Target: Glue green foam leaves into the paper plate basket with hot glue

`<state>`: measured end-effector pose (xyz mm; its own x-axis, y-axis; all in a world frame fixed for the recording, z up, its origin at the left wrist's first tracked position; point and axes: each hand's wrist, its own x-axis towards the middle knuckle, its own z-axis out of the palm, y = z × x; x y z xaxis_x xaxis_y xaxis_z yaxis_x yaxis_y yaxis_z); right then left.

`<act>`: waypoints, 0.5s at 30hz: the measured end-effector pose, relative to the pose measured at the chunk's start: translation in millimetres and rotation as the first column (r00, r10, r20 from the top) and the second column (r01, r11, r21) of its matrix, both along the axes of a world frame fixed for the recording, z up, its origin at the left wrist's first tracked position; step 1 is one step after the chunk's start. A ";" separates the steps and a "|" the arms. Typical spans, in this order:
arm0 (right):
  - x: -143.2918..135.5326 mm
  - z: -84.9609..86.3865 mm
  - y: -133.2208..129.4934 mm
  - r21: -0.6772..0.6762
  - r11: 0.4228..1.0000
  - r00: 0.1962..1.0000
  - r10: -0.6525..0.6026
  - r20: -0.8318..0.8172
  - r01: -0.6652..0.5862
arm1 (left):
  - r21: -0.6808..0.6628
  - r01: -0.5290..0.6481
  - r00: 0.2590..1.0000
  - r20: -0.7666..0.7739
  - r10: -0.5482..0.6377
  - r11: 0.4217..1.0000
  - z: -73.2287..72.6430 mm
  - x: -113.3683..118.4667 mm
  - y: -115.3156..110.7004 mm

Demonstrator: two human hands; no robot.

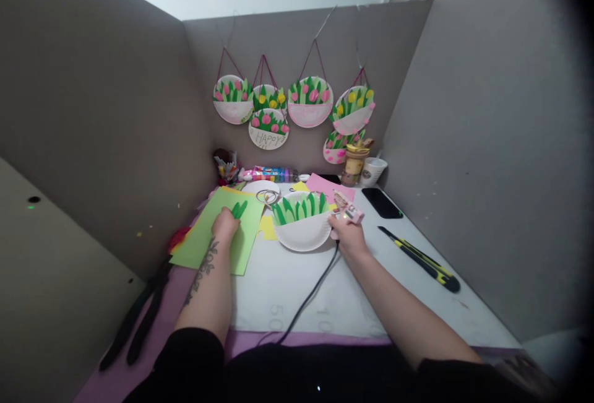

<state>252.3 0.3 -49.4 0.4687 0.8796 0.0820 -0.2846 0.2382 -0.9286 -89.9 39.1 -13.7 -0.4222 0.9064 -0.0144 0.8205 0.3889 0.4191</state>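
Observation:
My left hand is closed on a few dark green paper leaves, above the light green paper sheets on the left. My right hand is wrapped around a pink glue gun with a black cord running down toward me. Touching or close beside that hand is the right edge of a white paper-plate pocket; I cannot tell if the fingers grip it. Dark and light green paper leaves stick up out of the pocket.
A utility knife and a phone lie on the right. Behind stand a paper cup and a pen holder. Finished plate baskets with paper flowers hang on the back panel. Pliers-like black handles lie left.

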 end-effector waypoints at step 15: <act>-2.3 12.3 -1.7 -0.016 0.999 0.980 -0.048 -0.192 0.046 | 0.306 0.430 0.410 0.773 -0.485 0.850 8.1 95.5 -38.2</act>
